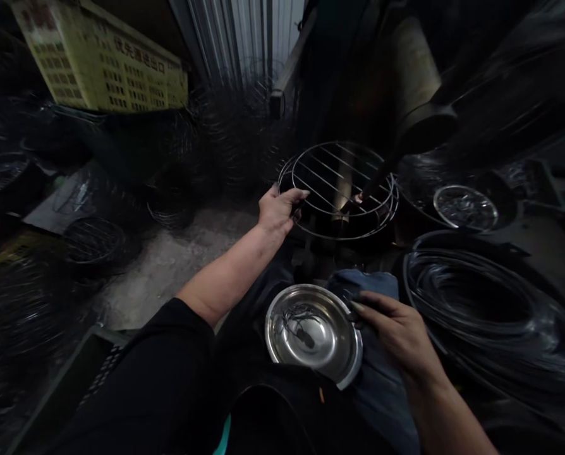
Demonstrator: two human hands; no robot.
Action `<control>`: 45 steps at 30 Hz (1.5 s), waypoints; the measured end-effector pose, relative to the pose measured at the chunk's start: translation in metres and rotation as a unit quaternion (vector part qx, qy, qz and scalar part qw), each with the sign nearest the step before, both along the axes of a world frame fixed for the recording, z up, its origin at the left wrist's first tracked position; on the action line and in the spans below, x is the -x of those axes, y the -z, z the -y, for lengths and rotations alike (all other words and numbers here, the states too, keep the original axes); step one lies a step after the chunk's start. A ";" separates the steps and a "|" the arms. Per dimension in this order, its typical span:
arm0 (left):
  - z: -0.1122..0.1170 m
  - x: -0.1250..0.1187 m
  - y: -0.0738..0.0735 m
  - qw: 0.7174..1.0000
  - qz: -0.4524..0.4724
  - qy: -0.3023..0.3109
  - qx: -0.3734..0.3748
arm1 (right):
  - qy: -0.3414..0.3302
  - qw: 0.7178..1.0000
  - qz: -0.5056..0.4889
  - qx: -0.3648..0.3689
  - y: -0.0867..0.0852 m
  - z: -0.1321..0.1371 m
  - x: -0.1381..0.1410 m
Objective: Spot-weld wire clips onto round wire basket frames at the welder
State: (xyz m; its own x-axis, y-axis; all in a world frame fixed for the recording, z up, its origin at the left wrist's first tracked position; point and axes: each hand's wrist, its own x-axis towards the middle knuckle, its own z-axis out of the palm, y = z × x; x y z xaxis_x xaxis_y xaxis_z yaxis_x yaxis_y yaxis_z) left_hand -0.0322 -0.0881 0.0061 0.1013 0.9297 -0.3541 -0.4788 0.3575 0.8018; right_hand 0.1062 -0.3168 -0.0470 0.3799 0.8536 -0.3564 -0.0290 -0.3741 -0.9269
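My left hand grips the left rim of a round wire rack, which sits under a dark machine arm whose tip touches the wires. A shiny steel bowl rests on my lap and holds a few small dark wire pieces. At the bowl's right edge, my right hand is closed in a pinch on a thin dark piece that I cannot make out.
Stacks of dark wire rings lie at the right, with a second steel bowl behind them. Wire baskets and coils crowd the left floor. A yellow crate stands at the back left.
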 end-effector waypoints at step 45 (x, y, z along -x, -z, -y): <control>-0.029 -0.008 0.003 1.000 -0.009 0.023 -0.014 | 0.275 0.914 0.101 -0.280 0.001 -0.131 0.019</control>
